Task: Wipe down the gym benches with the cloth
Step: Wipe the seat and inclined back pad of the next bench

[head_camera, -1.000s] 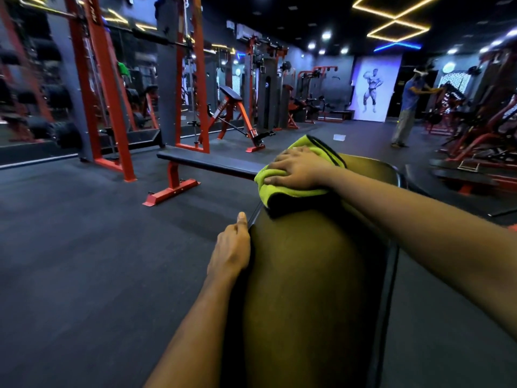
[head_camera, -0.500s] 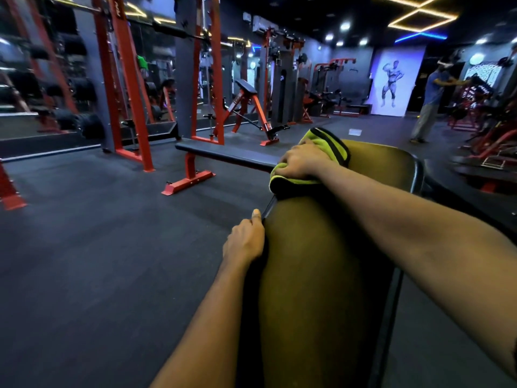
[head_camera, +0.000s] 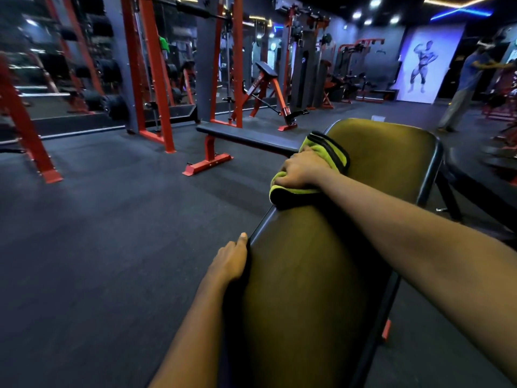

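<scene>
A long padded bench [head_camera: 321,275] with a dark olive sheen runs away from me through the middle of the view. On its left edge, about halfway up, lies a bunched yellow-green cloth with dark trim [head_camera: 327,152]. My right hand [head_camera: 299,170] grips the cloth with curled fingers and presses it onto the pad. My left hand [head_camera: 230,260] rests against the bench's near left edge, thumb up along the rim, its fingers hidden under the side.
A flat black bench on red legs [head_camera: 246,137] stands just beyond, to the left. Red racks [head_camera: 154,79] with weight plates line the mirrored left wall. A person [head_camera: 464,88] stands at the far right near machines. Dark rubber floor [head_camera: 98,233] spreads to my left.
My right hand has slid the cloth toward the bench's left edge and its fingers have curled tighter into it. The view has shifted left. My left hand has stayed on the rim.
</scene>
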A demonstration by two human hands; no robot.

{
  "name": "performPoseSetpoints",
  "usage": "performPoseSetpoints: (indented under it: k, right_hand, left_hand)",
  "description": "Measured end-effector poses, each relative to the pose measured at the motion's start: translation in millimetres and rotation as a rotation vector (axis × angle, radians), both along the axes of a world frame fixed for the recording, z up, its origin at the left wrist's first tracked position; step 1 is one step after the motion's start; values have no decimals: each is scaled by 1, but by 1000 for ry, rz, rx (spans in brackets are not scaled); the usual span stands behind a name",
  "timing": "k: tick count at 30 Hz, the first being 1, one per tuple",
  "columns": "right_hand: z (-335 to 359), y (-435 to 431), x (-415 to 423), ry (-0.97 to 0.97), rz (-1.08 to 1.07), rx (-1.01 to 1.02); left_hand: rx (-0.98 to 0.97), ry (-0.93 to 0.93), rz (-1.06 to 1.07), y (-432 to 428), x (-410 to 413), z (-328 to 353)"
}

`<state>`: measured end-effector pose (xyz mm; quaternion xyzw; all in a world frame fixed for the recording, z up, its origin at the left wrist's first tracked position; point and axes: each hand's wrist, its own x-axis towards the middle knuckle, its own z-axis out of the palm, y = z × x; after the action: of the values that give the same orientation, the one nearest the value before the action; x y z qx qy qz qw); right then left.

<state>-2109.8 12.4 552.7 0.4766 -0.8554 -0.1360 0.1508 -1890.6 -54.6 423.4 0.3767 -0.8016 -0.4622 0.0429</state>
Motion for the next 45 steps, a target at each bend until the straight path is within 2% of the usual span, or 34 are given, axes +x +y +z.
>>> performPoseSetpoints:
  k: [8, 14, 17, 19, 24, 28, 34, 39, 45]
  right_hand:
    - [-39, -7, 75, 14, 100, 78]
    - [-64, -17, 104, -105, 202, 150]
    - [-43, -13, 89, -31, 37, 137]
    - [-37, -17, 93, 15, -30, 201]
    - [-72, -30, 149, -4, 52, 313]
    - [-93, -28, 189, -30, 115, 303]
    - [-116, -14, 229, -35, 131, 205]
    - [-136, -7, 251, -13, 122, 107]
    - [-163, 3, 307, -33, 121, 61]
  left_hand:
    - [57, -37, 46, -7, 40, -26]
    - [76, -78, 102, -7, 84, -47]
    - [71, -64, 85, -8, 87, -48]
    - [91, -81, 96, -11, 99, -53]
    - [77, -88, 147, -12, 143, -80]
    - [86, -76, 187, -7, 177, -91]
    - [-25, -30, 277, 10, 237, -119]
    - [-167, 13, 257, 12, 288, -143]
    - [-329, -154, 250, 22, 368, -172]
